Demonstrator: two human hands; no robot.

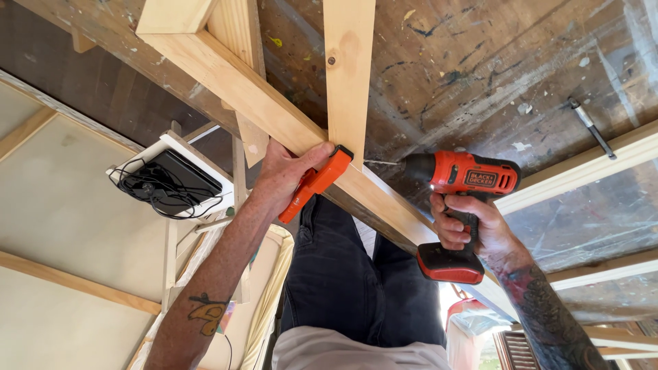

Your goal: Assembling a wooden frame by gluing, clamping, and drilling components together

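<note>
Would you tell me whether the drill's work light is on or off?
On: a bright white spot glows at the front of the drill, below its chuck.

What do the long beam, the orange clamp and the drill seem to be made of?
Beam: pale bare wood, with visible grain and a knot nearby. Clamp under the left hand: probably smooth orange plastic. Drill in the right hand: glossy orange and black plastic shell, likely.

a workshop — paint-stained floor [480, 62], timber frames [274, 103], cordless drill [459, 199].
</note>
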